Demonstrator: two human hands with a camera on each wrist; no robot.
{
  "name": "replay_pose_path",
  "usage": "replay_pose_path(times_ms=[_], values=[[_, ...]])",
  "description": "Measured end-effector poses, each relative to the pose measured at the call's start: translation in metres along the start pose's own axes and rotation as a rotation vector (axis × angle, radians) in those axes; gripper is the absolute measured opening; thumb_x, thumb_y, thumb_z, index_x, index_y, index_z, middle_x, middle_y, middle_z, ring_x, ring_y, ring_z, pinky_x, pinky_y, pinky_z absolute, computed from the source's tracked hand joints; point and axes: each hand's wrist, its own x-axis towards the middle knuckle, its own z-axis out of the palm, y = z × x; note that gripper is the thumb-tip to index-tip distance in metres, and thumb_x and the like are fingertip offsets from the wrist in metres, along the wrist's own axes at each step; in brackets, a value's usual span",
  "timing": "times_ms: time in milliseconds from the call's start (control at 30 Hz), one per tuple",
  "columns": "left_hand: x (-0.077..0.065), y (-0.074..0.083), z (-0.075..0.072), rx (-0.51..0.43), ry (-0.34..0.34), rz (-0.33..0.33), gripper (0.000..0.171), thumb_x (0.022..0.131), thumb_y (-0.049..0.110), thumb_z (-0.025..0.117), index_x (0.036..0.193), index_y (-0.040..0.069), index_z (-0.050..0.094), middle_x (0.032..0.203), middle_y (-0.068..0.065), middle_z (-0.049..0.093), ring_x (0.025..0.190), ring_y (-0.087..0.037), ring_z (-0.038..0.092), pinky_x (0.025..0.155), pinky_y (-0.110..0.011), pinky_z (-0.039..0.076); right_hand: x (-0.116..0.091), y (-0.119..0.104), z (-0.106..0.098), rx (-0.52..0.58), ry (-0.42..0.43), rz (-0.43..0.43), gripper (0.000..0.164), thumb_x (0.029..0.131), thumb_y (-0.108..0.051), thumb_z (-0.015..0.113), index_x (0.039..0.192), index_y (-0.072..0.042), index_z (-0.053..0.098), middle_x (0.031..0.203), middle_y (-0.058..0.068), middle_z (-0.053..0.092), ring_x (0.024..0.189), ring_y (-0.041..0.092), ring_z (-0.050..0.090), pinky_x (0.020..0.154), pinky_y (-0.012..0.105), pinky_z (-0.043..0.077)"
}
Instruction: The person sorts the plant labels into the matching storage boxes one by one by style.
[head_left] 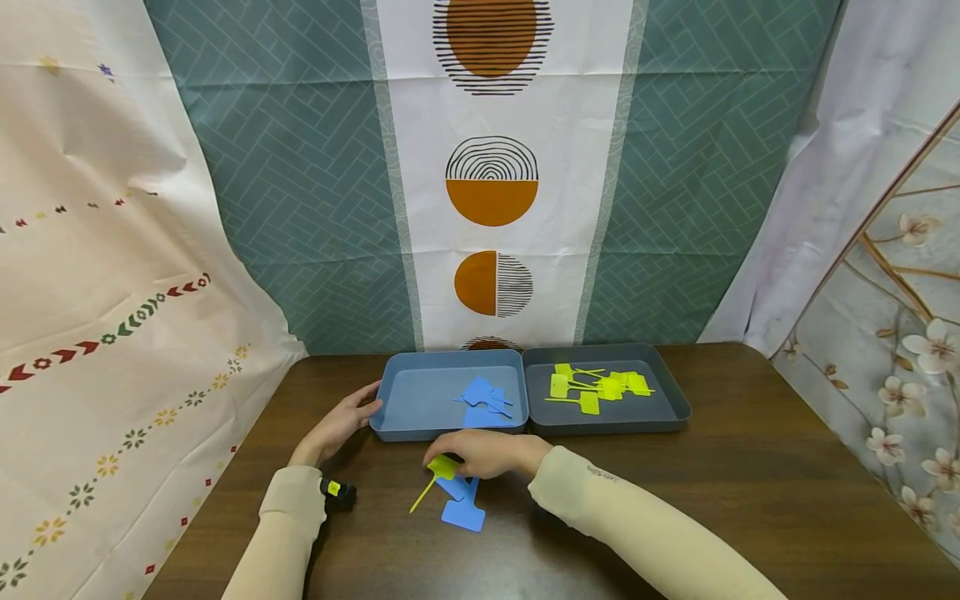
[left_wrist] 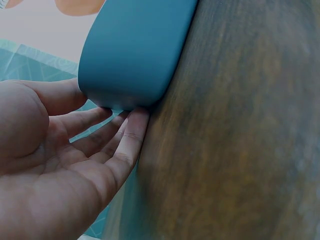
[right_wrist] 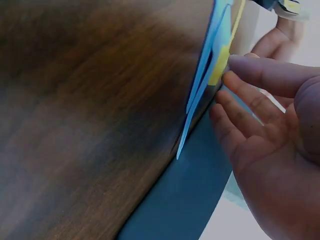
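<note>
My right hand (head_left: 483, 454) pinches a yellow T-shaped plant label (head_left: 444, 467) between thumb and fingertips, just in front of the blue tray (head_left: 420, 396). Beneath that label, several blue plant labels (head_left: 463, 515) overlap on the table; the right wrist view shows these blue labels (right_wrist: 195, 85) edge-on beside the yellow one (right_wrist: 218, 67). Against the blue tray's left end rests my left hand (head_left: 341, 427), its fingertips touching the outer wall (left_wrist: 135, 55) in the left wrist view. More blue labels (head_left: 486, 404) lie in the right part of that tray.
A dark grey tray (head_left: 660, 417) adjoins the blue tray on the right and holds a pile of yellow labels (head_left: 607, 386). Both stand near the back of the brown wooden table (head_left: 600, 508). Patterned cloth (head_left: 300, 208) hangs behind and on both sides.
</note>
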Motion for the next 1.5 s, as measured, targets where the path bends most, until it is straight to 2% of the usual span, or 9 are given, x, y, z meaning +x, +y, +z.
replay_pose_path(times_ms=[133, 333, 633, 800, 933, 1100, 1200, 1300, 1500], values=[[0.0, 0.0, 0.0, -0.005, -0.001, -0.002, 0.062, 0.115, 0.018, 0.039, 0.166, 0.001, 0.01, 0.169, -0.029, 0.013, 0.153, -0.047, 0.023, 0.122, -0.06, 0.025, 0.002, 0.001, 0.004, -0.061, 0.011, -0.003, 0.044, 0.098, 0.004, 0.068, 0.139, -0.013, 0.065, 0.134, -0.002, 0.063, 0.119, 0.008, 0.058, 0.104, 0.021, 0.046], [-0.001, 0.001, 0.0, -0.013, -0.01, 0.015, 0.062, 0.115, 0.016, 0.039, 0.166, -0.001, 0.009, 0.168, -0.03, 0.013, 0.153, -0.047, 0.023, 0.122, -0.061, 0.024, 0.004, -0.002, 0.007, -0.178, 0.027, -0.005, 0.047, 0.095, 0.008, 0.068, 0.134, -0.017, 0.068, 0.122, -0.004, 0.061, 0.099, 0.006, 0.057, 0.089, 0.015, 0.047], [-0.003, 0.001, 0.002, -0.019, -0.016, 0.017, 0.062, 0.114, 0.015, 0.039, 0.166, -0.001, 0.009, 0.168, -0.03, 0.014, 0.152, -0.048, 0.023, 0.122, -0.062, 0.025, 0.003, -0.006, 0.006, -0.196, 0.036, -0.019, 0.051, 0.09, 0.015, 0.069, 0.131, -0.016, 0.071, 0.119, -0.003, 0.055, 0.091, 0.005, 0.052, 0.08, 0.012, 0.045], [-0.003, 0.001, 0.001, -0.02, -0.01, 0.018, 0.062, 0.114, 0.016, 0.04, 0.166, -0.001, 0.01, 0.168, -0.03, 0.014, 0.153, -0.047, 0.023, 0.122, -0.062, 0.024, 0.002, -0.007, 0.004, -0.095, 0.082, -0.025, 0.044, 0.089, 0.017, 0.067, 0.118, -0.014, 0.076, 0.118, -0.002, 0.052, 0.091, 0.006, 0.054, 0.079, 0.011, 0.048], [-0.003, 0.002, 0.001, -0.01, -0.009, 0.012, 0.062, 0.114, 0.016, 0.039, 0.166, 0.0, 0.01, 0.168, -0.029, 0.014, 0.153, -0.047, 0.023, 0.122, -0.061, 0.024, 0.002, -0.007, 0.004, 0.026, 0.103, -0.047, 0.034, 0.091, 0.016, 0.065, 0.108, -0.011, 0.076, 0.109, -0.004, 0.058, 0.091, 0.006, 0.055, 0.08, 0.013, 0.05], [-0.003, 0.002, 0.001, -0.016, -0.012, 0.016, 0.062, 0.114, 0.015, 0.039, 0.166, -0.001, 0.01, 0.168, -0.03, 0.013, 0.153, -0.047, 0.023, 0.122, -0.061, 0.024, 0.002, -0.003, 0.003, 0.255, 0.099, -0.036, 0.023, 0.095, 0.012, 0.066, 0.102, -0.007, 0.075, 0.102, -0.005, 0.068, 0.092, 0.003, 0.06, 0.084, 0.018, 0.053], [-0.003, 0.002, 0.001, -0.021, -0.016, 0.025, 0.062, 0.114, 0.014, 0.039, 0.166, -0.001, 0.009, 0.168, -0.03, 0.013, 0.153, -0.048, 0.023, 0.122, -0.062, 0.024, 0.0, 0.0, 0.001, 0.361, 0.1, -0.025, 0.019, 0.096, 0.011, 0.066, 0.099, -0.005, 0.075, 0.102, 0.001, 0.071, 0.09, 0.003, 0.063, 0.085, 0.02, 0.054], [-0.002, 0.001, 0.0, -0.016, -0.016, 0.028, 0.062, 0.114, 0.015, 0.04, 0.166, -0.001, 0.009, 0.168, -0.031, 0.014, 0.153, -0.048, 0.023, 0.122, -0.062, 0.024, -0.004, 0.001, -0.002, 0.411, 0.113, -0.017, 0.018, 0.097, 0.009, 0.064, 0.098, -0.005, 0.075, 0.102, 0.006, 0.073, 0.088, 0.005, 0.064, 0.083, 0.022, 0.055], [-0.002, 0.001, 0.0, -0.005, -0.003, 0.012, 0.062, 0.114, 0.017, 0.04, 0.166, 0.0, 0.011, 0.168, -0.03, 0.013, 0.153, -0.047, 0.022, 0.122, -0.062, 0.024, -0.012, 0.004, -0.008, 0.469, 0.162, 0.001, 0.019, 0.099, 0.008, 0.059, 0.105, 0.0, 0.076, 0.107, 0.006, 0.071, 0.087, 0.008, 0.062, 0.081, 0.023, 0.055]])
